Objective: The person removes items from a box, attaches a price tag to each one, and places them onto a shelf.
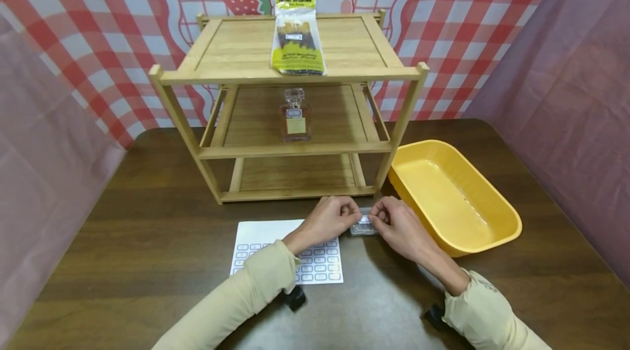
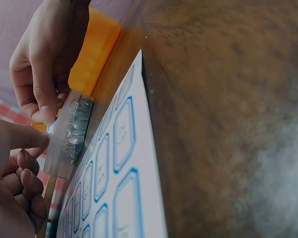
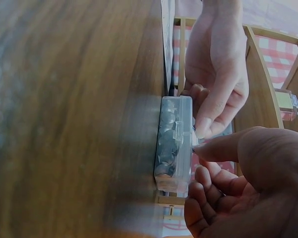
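Note:
A small clear plastic box [image 1: 363,229] of shiny metal pieces, which look like thumbtacks [image 3: 167,141], lies on the table in front of the shelf. Above its lid, my left hand [image 1: 332,217] and right hand [image 1: 401,227] meet from either side. Between their thumbs and forefingers they pinch a small white label sticker [image 1: 365,220] by its two ends, at the lid's top. Whether the sticker fully touches the lid, I cannot tell. Under my left forearm lies a white sheet [image 1: 334,268] of blue-framed label stickers, partly hidden by the arm.
A three-tier wooden shelf [image 1: 290,196] stands behind the hands. Its top holds a labelled artist brush pack [image 1: 297,54]; its middle tier, a labelled perfume bottle [image 1: 295,123]. To the right sits a yellow basin [image 1: 438,197], close by my right forearm.

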The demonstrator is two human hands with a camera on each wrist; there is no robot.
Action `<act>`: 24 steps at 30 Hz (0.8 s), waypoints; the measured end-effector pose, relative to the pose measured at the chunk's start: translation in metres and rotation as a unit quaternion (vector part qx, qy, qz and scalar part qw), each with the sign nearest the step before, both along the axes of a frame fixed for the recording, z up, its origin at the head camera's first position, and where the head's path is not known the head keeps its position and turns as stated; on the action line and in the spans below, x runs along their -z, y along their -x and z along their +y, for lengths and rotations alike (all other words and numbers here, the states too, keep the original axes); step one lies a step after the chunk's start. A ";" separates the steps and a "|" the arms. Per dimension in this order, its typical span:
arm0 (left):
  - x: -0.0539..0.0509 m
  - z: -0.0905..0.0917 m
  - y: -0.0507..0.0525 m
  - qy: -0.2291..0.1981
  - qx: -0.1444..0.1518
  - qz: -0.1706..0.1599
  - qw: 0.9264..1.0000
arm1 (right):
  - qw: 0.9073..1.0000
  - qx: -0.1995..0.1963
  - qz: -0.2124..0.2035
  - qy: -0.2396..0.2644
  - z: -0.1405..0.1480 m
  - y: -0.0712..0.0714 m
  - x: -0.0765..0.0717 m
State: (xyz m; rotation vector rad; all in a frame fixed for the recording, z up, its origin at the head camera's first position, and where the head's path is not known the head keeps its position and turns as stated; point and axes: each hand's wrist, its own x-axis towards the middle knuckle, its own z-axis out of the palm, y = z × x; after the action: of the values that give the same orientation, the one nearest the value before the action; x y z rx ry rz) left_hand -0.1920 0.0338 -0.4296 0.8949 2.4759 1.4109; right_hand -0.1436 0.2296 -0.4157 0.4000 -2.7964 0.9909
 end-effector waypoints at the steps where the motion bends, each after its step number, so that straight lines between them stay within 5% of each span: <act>1: 0.000 0.000 0.000 0.000 0.000 0.001 1.000 | 1.000 -0.002 0.001 0.000 0.000 0.000 0.000; 24: 0.001 0.002 -0.002 0.025 0.000 0.044 0.999 | 1.000 -0.006 0.019 -0.019 0.001 0.000 0.002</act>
State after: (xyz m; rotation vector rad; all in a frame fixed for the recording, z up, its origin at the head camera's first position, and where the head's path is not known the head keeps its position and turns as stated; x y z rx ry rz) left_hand -0.1900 0.0357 -0.4304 0.9656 2.5622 1.3319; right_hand -0.1440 0.2305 -0.4172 0.4344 -2.7863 0.9247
